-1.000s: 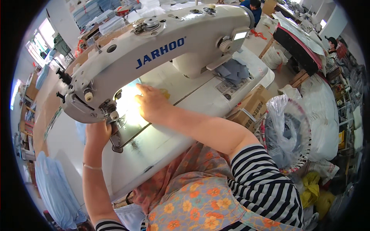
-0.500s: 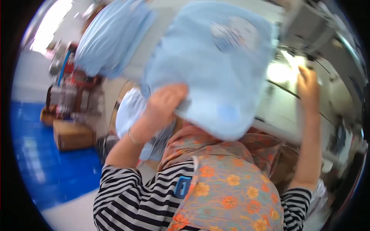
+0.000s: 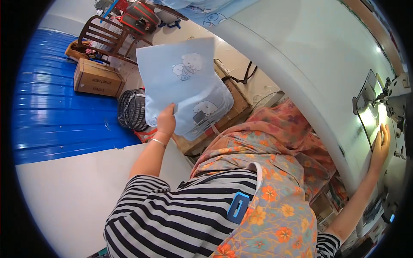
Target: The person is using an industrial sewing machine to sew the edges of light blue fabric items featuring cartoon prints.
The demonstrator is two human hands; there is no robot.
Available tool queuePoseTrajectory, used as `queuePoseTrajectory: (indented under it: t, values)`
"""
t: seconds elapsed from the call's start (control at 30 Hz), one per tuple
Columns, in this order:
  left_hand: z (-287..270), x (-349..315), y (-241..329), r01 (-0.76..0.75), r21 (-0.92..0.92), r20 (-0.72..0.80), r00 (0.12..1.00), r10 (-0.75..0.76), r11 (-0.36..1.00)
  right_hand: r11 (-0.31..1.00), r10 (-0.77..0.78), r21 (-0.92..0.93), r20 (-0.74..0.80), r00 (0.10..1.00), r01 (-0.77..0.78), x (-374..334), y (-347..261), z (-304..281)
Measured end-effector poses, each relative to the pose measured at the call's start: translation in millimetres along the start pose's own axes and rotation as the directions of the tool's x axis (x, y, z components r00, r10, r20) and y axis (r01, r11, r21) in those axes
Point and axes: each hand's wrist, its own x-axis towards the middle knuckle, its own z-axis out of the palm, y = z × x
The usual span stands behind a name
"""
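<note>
My left hand (image 3: 167,121) is closed on the near edge of a light blue cloth piece (image 3: 172,88) printed with a cartoon animal. The cloth spreads out beyond the hand, above other light blue printed pieces (image 3: 215,99) heaped over a cardboard box. Whether it touches that heap, I cannot tell. Far to the right, my right hand (image 3: 380,144) lies on the sewing machine bed with its fingers stretched out, holding nothing I can see. Just beyond its fingertips is the lit needle area of the sewing machine (image 3: 380,101).
A pale worktable (image 3: 301,56) curves along my right, with more blue cloth (image 3: 211,10) at its far left end. To the left are a black woven basket (image 3: 132,109), a carton (image 3: 98,77) and a wooden chair (image 3: 101,36) on blue flooring. A white surface (image 3: 81,193) lies nearer me.
My left hand has carried the blue cloth off the worktable, leftward over the heap by the basket. My right hand stays by the machine's needle area. The view has swung left.
</note>
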Motion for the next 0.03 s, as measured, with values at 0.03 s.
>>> queuePoseTrajectory:
  t: [0.03]
  values:
    - [5.9, 3.8, 7.9, 0.065, 0.008, 0.084, 0.994, -0.065, 0.998, 0.998, -0.008, -0.058, 0.014, 1.0, 0.009, -1.1, 4.9, -2.2]
